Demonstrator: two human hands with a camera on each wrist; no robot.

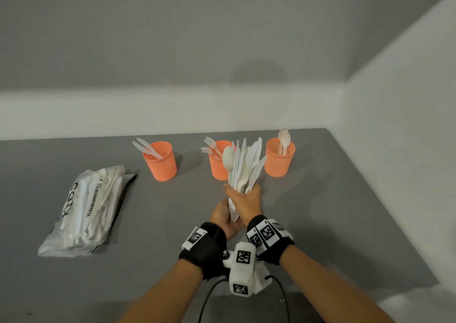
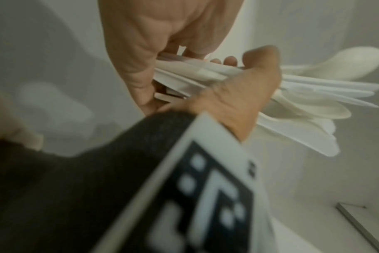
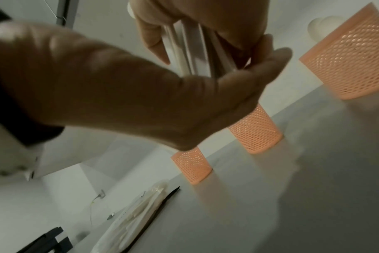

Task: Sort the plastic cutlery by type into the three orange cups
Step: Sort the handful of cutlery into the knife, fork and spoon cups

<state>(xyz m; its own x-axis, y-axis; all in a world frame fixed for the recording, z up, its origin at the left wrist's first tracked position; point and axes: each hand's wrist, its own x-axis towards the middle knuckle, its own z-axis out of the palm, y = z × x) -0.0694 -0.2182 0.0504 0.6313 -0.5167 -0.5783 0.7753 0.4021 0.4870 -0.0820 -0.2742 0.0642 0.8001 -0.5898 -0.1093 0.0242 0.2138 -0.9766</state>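
Three orange mesh cups stand in a row at the back of the grey table (image 1: 320,211). The left cup (image 1: 160,161) holds knives, the middle cup (image 1: 217,166) holds forks, and the right cup (image 1: 280,158) holds spoons. In front of the middle cup, both hands hold an upright bundle of white cutlery (image 1: 243,164) of mixed spoons and knives. My right hand (image 1: 245,198) wraps round the bundle's middle. My left hand (image 1: 222,215) grips the handle ends below it. The left wrist view shows the fanned bundle (image 2: 314,89), and the right wrist view shows its handles (image 3: 190,51).
A clear plastic bag (image 1: 86,209) with more cutlery lies on the left of the table, also seen as the bag (image 3: 136,214) low in the right wrist view. White walls close the back and the right side. Cables hang from the wrist cameras near the front edge.
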